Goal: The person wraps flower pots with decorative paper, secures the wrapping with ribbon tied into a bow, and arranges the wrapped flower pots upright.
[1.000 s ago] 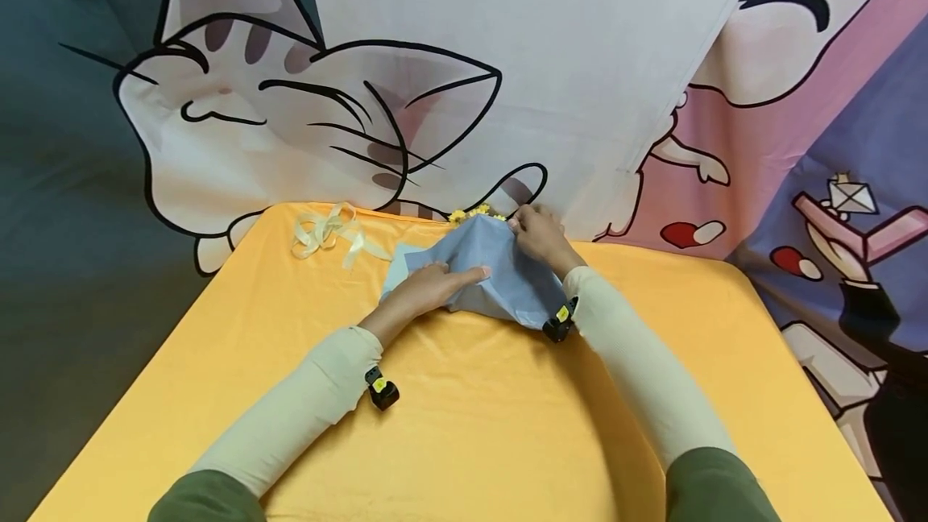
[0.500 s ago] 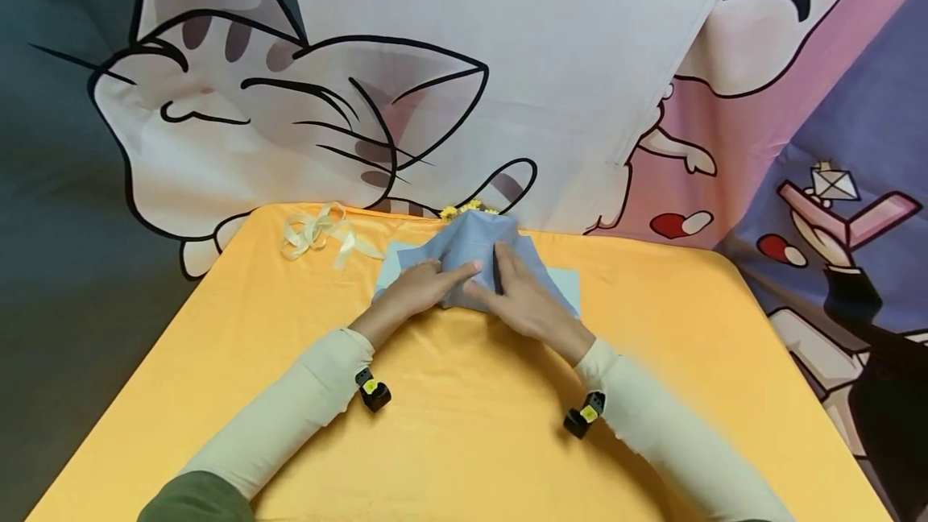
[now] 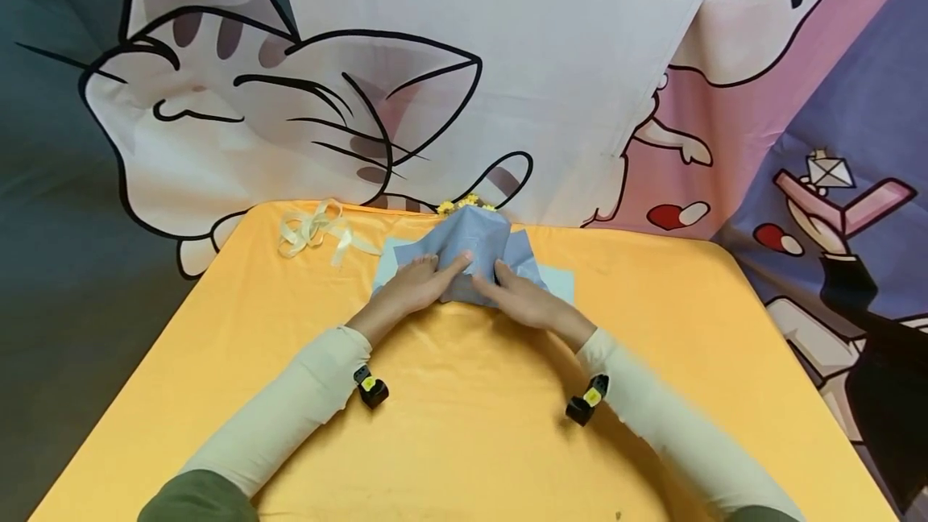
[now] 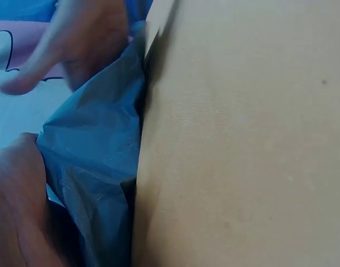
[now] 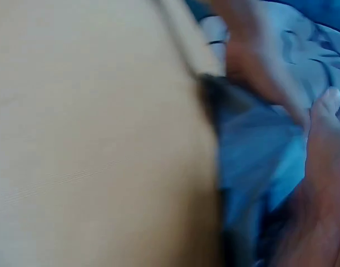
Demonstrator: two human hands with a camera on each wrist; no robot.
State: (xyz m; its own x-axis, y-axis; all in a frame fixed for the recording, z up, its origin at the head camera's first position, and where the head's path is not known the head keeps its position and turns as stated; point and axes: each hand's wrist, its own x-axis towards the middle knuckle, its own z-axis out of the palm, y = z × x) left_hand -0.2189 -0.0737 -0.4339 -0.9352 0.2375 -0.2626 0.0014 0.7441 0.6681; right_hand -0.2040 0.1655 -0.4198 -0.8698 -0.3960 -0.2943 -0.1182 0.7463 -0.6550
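Blue wrapping paper (image 3: pixel 474 236) is folded into a raised bundle near the table's far edge, with small yellow flowers (image 3: pixel 467 200) showing above its top. Light blue paper (image 3: pixel 558 283) sticks out beneath it on both sides. My left hand (image 3: pixel 413 287) holds the bundle's left side, thumb over the front; its other fingertips are partly hidden. At the right side, my right hand (image 3: pixel 529 301) lies against the paper with its thumb stretched out and fingers fairly straight. In the left wrist view, creased wrapping paper (image 4: pixel 97 139) stands between both hands. The right wrist view is blurred.
A loosely looped pale ribbon (image 3: pixel 308 234) lies on the yellow tablecloth (image 3: pixel 464 425) at the far left. Right behind the table hangs a backdrop (image 3: pixel 565 63) with cartoon drawings. A small black camera is strapped to each wrist.
My right hand has come down from the bundle's upper right edge to its lower right side. The paper's right part is drawn inward, baring the light blue sheet. My left hand keeps its place.
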